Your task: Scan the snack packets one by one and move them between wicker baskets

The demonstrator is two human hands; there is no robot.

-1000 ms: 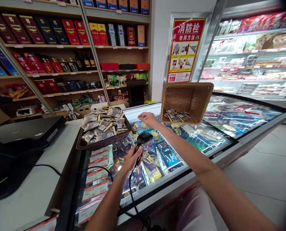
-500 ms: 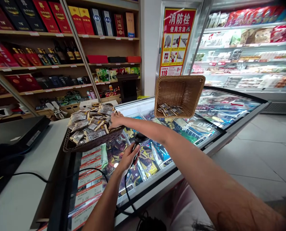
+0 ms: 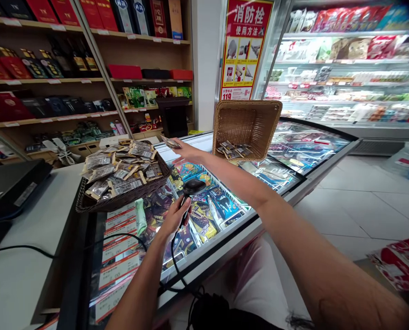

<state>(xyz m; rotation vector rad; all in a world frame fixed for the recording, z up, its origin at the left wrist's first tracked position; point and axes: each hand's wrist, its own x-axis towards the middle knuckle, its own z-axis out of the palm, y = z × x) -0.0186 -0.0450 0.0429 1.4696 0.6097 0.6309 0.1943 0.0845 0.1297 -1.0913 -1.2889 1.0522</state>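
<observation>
My left hand (image 3: pixel 177 215) is wrapped round the handle of a black corded barcode scanner (image 3: pixel 194 185), held over the glass-topped freezer (image 3: pixel 177 270). A small snack packet (image 3: pixel 170 142) is pinched in my right hand (image 3: pixel 187 151), above the far edge of the freezer. Just left of that hand, a dark wicker basket (image 3: pixel 122 201) is heaped with similar packets (image 3: pixel 125 169). To its right a tan wicker basket (image 3: pixel 247 121) lies tilted with its opening toward me, several packets (image 3: pixel 234 150) at its lower side.
Price labels (image 3: pixel 118 266) line the freezer's left end. A white counter (image 3: pixel 22 275) with a black device (image 3: pixel 15 188) stands at left. The scanner's cable (image 3: pixel 175 261) hangs over the freezer's front edge. Shelves (image 3: pixel 149 39) rise behind; a red-and-white box (image 3: pixel 400 263) sits at lower right.
My right hand has lifted from the dark basket and moved right with a packet in it. My left hand has raised the scanner slightly. The whole view has shifted.
</observation>
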